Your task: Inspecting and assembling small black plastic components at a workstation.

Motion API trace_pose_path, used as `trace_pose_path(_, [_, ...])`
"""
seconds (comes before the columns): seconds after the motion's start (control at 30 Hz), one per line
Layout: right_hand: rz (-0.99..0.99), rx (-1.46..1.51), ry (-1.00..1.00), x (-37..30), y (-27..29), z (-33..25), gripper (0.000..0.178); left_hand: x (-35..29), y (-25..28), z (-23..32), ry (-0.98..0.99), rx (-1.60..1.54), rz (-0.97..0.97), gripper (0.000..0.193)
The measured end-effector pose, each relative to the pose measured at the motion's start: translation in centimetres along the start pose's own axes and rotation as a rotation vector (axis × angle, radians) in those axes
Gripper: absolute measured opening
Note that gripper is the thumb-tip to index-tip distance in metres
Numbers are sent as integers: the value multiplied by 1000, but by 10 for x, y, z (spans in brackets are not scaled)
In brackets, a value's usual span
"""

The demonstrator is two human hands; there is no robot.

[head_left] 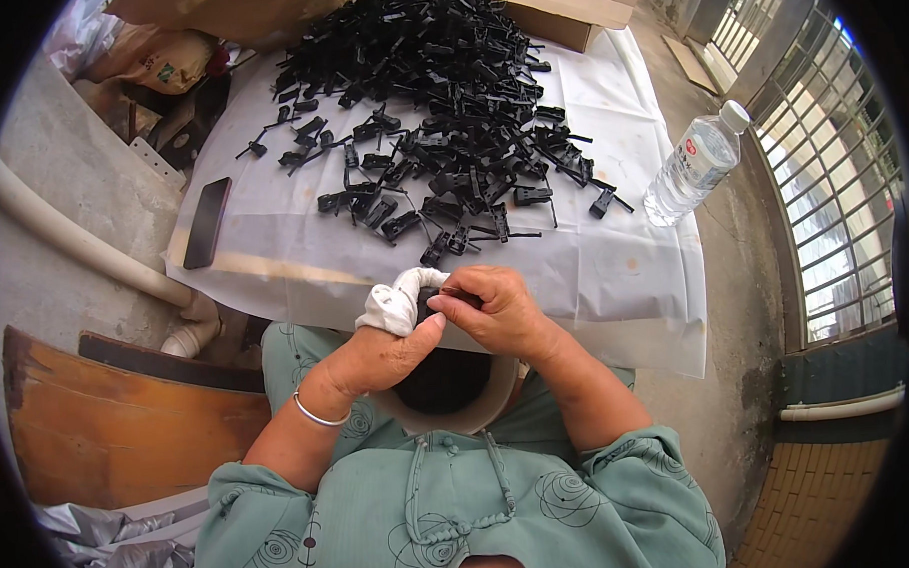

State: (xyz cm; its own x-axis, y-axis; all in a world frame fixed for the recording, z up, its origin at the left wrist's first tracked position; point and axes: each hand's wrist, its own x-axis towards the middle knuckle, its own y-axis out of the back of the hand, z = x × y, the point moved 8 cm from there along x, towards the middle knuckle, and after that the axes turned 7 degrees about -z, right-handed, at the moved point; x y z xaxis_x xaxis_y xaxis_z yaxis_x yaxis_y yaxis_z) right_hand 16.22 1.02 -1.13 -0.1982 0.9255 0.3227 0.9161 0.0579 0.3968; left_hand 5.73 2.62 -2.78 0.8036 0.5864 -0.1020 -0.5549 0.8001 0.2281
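My left hand (382, 352), with white cloth (387, 309) wrapped over its fingers and a bangle at the wrist, is closed around a small black plastic part (428, 303). My right hand (500, 307) pinches at the same part from the other side, thumb and fingertips together. Most of the part is hidden by my fingers. Just beneath both hands, in my lap, sits a round pale-rimmed container (500, 391) with a dark inside. Beyond my hands, a big heap of black plastic parts (437, 79) with thin stems spreads across the table, its nearest pieces close to my fingertips.
A white sheet covers the table (594, 264). A dark phone (208, 222) lies at its left edge, and a clear water bottle (693, 171) stands at the right. An open cardboard box (556, 25) is at the back. A wooden board (129, 426) leans at the left.
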Motion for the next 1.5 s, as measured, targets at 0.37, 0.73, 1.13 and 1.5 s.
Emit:
trace_pose_path(0.37, [-164,47,-63,-1,-12,1,20,-1,7,2,-165,84,155,25])
trace_pose_path(0.73, [48,-385,-8,2,17,-11,10,-4,5,12,-106,450,89,30])
trace_pose_path(1.13, [-51,506,33,7,27,10,16,0,36,-10,-38,-341,288,23])
trace_pose_path(1.5, [-22,48,55,1,9,-15,22,10,16,-20,-92,-618,204,25])
